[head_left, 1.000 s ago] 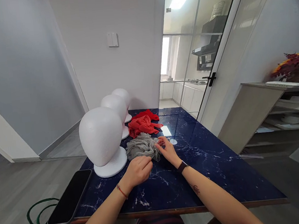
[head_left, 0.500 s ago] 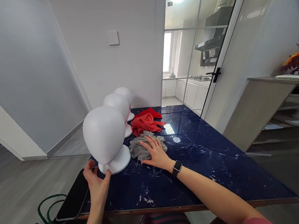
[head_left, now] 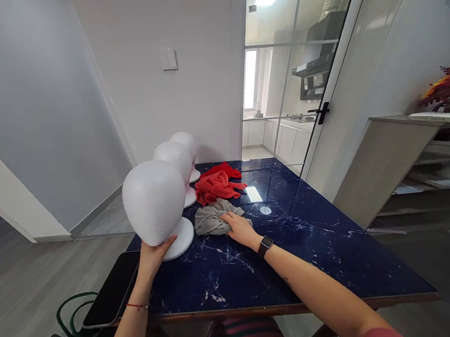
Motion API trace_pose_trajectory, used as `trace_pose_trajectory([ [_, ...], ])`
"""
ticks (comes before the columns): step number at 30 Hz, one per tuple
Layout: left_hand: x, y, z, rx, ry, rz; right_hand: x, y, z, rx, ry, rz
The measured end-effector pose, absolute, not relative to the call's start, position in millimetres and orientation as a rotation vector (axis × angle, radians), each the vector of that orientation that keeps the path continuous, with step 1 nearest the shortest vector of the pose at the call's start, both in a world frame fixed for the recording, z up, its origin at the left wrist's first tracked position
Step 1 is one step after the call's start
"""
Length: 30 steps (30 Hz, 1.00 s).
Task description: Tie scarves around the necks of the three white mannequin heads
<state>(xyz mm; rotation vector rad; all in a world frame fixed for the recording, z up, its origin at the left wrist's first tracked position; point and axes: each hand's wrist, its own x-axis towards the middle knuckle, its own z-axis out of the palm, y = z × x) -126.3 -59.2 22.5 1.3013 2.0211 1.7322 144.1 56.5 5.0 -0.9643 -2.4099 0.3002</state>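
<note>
The nearest white foam mannequin head (head_left: 153,197) stands on its round base at the left of the table. My left hand (head_left: 153,257) is wrapped round its lower part, thumb toward the base; the other fingers are hidden behind it. A crumpled grey cloth (head_left: 211,218) lies to the right of that head. Into its right side my right hand (head_left: 241,230) curls its fingers, gripping the fabric. Two more foam heads, a middle one (head_left: 175,157) and a far one (head_left: 185,140), stand behind in a row. Beside them lie a coral-red cloth (head_left: 216,185) and a brighter red cloth (head_left: 228,169).
The dark blue marbled table (head_left: 298,257) reaches toward a wall and a glass door (head_left: 300,85). A black tablet-like slab (head_left: 111,290) lies at the table's left edge, partly overhanging. Shelves (head_left: 430,168) stand at the right.
My left hand has moved up from beside the base and closed on the head's lower part. My right hand has gone from lying spread on the grey cloth to clutching it.
</note>
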Motion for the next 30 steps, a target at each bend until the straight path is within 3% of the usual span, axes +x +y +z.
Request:
trace_pose_trajectory([
  [5,-121,-65,37,1.25,2.087,1.575,164,76,10,-0.944,-1.833,0.798],
  [7,-110,-67,45,1.192,2.074,1.592,179,89,16,-0.978,-1.553,0.847],
  [16,-20,-8,48,1.489,1.755,1.732,265,126,43,-1.183,-0.842,0.31],
  [30,39,30,12,1.73,1.843,1.721,266,155,-7,-1.386,-0.836,0.479],
])
